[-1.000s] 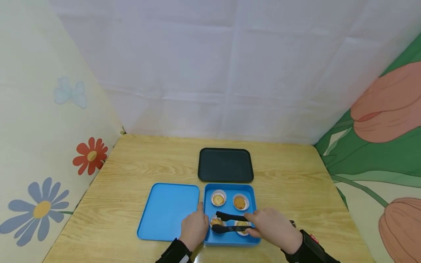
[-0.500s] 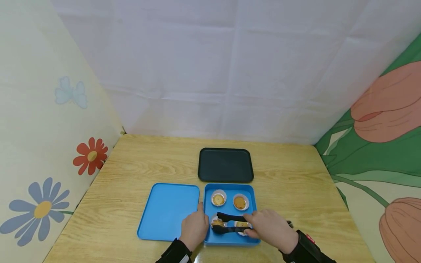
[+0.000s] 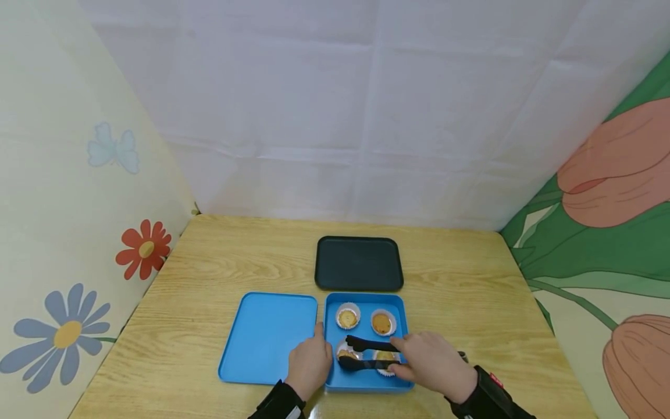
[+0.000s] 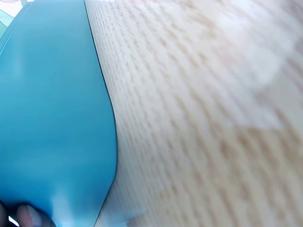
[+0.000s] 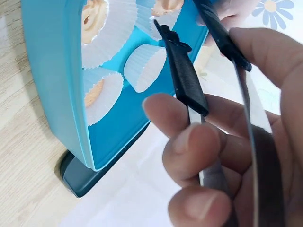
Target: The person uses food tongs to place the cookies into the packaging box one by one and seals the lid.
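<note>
The right hand [image 3: 434,364] gripped black tongs [image 3: 361,365], their parted arms partly blocking the two nearer cupcakes [image 3: 386,356] in the blue box [image 3: 366,382]. The left hand [image 3: 310,362] pointed a straight forefinger along the box's left edge, its other fingers' hold unclear, overlapping a flat blue tray [image 3: 267,337]. Beyond lay a black tray [image 3: 359,263], then white cloth [image 3: 340,116].

Wooden table [image 3: 450,273] as reference. Behind it: white cloth [image 3: 314,105] (fold creases visible). Left of it: pale panel [image 3: 47,221] bearing blue flower [image 3: 67,334], red flower [image 3: 145,249], faint butterfly [image 3: 112,150]. Right of it: green panel [image 3: 617,250] with pink tulips [image 3: 623,163].
</note>
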Demonstrator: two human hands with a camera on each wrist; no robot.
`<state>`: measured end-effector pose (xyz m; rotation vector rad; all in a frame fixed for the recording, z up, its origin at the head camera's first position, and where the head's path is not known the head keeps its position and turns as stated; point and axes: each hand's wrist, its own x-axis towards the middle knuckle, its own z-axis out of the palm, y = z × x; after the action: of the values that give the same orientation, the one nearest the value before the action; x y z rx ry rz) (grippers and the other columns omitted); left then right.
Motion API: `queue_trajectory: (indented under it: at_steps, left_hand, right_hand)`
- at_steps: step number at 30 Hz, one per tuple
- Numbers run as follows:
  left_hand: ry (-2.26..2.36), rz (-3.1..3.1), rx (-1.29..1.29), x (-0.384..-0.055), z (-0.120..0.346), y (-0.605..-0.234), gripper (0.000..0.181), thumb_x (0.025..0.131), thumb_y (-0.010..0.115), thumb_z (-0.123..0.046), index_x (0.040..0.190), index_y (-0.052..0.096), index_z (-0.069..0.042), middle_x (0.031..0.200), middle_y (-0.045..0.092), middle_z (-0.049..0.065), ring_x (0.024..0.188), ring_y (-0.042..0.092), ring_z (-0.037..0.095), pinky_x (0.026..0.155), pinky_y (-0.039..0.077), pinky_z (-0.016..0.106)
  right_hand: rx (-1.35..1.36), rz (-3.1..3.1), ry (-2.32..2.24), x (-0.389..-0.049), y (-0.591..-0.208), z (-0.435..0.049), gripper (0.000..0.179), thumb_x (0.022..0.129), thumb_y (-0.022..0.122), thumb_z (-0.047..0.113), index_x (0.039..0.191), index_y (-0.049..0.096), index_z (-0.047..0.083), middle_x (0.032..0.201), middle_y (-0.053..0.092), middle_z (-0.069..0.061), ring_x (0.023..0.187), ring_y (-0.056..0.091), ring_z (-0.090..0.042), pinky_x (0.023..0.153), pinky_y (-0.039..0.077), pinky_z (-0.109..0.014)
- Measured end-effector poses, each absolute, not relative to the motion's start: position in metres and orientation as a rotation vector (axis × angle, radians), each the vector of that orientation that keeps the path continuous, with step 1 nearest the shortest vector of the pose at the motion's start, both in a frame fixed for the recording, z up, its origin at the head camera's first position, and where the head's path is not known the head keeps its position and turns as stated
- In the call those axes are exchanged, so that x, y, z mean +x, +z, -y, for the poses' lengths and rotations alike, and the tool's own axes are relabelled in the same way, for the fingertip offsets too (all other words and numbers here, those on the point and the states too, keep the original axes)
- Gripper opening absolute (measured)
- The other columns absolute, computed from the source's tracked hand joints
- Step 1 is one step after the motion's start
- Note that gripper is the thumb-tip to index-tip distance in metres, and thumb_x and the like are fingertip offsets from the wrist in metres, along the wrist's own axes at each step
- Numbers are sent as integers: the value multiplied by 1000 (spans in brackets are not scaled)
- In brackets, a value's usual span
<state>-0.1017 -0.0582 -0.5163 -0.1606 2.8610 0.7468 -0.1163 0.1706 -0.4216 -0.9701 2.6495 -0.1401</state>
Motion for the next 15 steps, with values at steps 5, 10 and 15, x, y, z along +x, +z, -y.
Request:
queue_trajectory:
  at_steps: [5,10,15]
  left_hand:
    - [739,-2869,-157,-101,58,-517,47,89,47,-20,130,45,4,54,46,4,52,49,17,46,38,35]
    - [743,-2860,-162,-101,58,-517,47,89,47,-20,130,44,3,55,47,5,51,48,17,45,37,35]
    - [744,-2846,-176,-102,58,-516,47,89,47,-19,130,44,3,56,48,5,52,49,17,46,38,35]
  right_hand:
    - [-905,-2653,-245,-118,-418,-174,44,84,59,45,108,64,8,57,40,10,44,35,-4,42,26,-22]
    - [-897,-2791,-339,-121,-414,-180,47,84,58,46,111,64,8,68,56,7,50,43,-1,44,33,-20]
    - [-731,-3030,-516,-129,-414,-189,47,81,65,40,115,63,7,83,65,-2,63,56,-6,49,40,-20]
